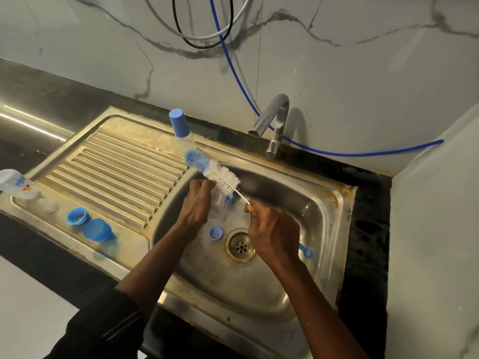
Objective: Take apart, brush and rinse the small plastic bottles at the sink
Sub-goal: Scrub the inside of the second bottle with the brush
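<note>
On the head camera, this looks like the brushing step. The left hand (197, 206) grips a clear small bottle (219, 203) over the basin of the sink (324, 216). The bottle is blurred, so its mouth is hard to read. The right hand (272, 230) pinches the wire stem of the bottle brush (216, 172). The bristles hover just above the left fingers, outside the bottle. Next, I'd say, the tip has to be lined up with the narrow neck and fed in.

Around them, a blue ring (215, 233) lies beside the drain (241, 246), and blue caps (77, 216) sit on the draining board (116, 172). A capped bottle (182, 130) stands on the rim right behind the brush, close enough to get knocked. The tap (274, 120) shows no water.
</note>
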